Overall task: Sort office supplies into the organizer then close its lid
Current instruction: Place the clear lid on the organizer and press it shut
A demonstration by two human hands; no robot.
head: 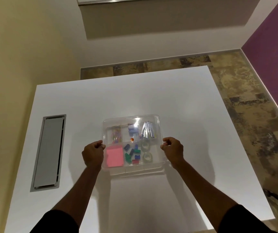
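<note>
A clear plastic organizer (135, 170) sits in the middle of the white table, and a clear lid (151, 117) lies over it. Through the lid I see pink sticky notes (114, 156), coloured binder clips (132, 154), tape rolls (147, 152), paper clips (117, 135), a blue staple box (133, 130), silver clips (147, 132) and an orange pin (132, 140). My left hand (93, 154) pinches the lid's left edge. My right hand (173, 151) pinches its right edge. Whether the lid is pressed fully down cannot be told.
The white table (84, 98) has a grey cable hatch (48, 153) set in its left side. A beige wall stands to the left, patterned floor lies beyond and to the right, and a purple wall is at the far right.
</note>
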